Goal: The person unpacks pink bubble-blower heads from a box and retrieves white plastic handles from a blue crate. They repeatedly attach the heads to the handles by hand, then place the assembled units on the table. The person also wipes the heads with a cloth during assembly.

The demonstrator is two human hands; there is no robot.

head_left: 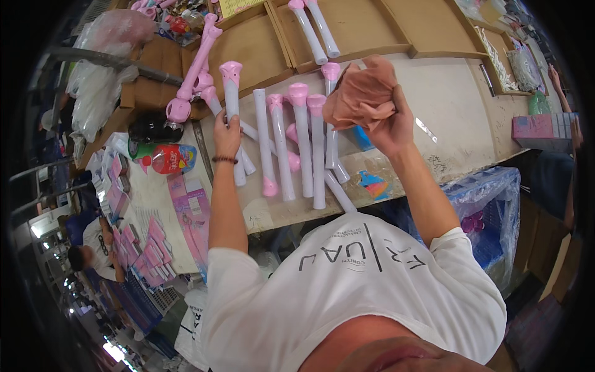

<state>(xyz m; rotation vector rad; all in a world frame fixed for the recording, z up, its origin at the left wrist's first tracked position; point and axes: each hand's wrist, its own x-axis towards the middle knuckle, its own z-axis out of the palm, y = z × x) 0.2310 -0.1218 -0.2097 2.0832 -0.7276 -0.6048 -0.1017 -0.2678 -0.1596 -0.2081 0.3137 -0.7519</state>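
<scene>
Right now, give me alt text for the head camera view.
A person's left hand has a pink-topped white tube in its grip; the right hand holds a crumpled brownish cloth. More tubes lie between them on a worktable.

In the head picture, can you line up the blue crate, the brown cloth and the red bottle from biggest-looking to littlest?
1. blue crate
2. brown cloth
3. red bottle

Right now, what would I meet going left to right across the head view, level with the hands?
Red container, left hand holding a pink-topped white tube, white tube with a pink lower end, right hand holding a crumpled brown cloth, pale strip, pink-and-white box.
</scene>
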